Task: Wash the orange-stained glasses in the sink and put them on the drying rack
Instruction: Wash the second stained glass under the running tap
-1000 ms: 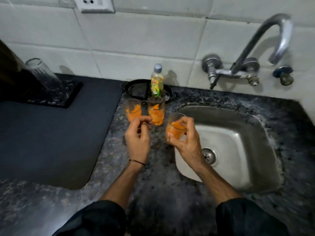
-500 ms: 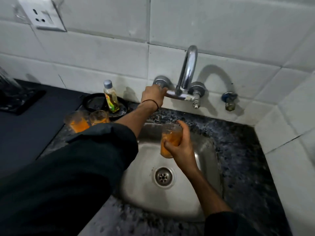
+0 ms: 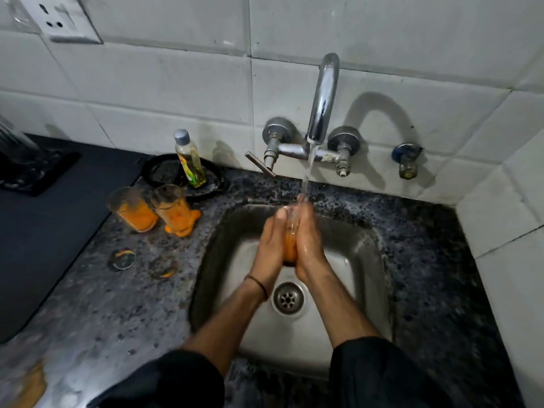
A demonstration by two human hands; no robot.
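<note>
Over the steel sink (image 3: 362,260), my left hand (image 3: 272,245) and my right hand (image 3: 310,242) press from both sides on an orange-stained glass (image 3: 290,245). Only a strip of the glass shows between my palms. Water from the tap (image 3: 322,98) runs onto its top. Two more orange-stained glasses (image 3: 132,209) (image 3: 173,207) stand on the speckled counter left of the sink, with orange spilled at the base of the right one. At the far left edge a clear glass (image 3: 17,136) rests on a dark drying rack (image 3: 35,175).
A bottle of yellow liquid (image 3: 191,160) stands on a black round dish (image 3: 164,172) behind the two glasses. The tap lever (image 3: 260,164) sticks out toward the sink. A dark mat (image 3: 50,231) covers the counter's left. Wet ring marks (image 3: 122,257) lie on the counter. Tiled walls close the back and right.
My left hand came off the tap handle and joined the right on the glass. Water now runs from the spout onto the glass. The view has swung right over the sink.
</note>
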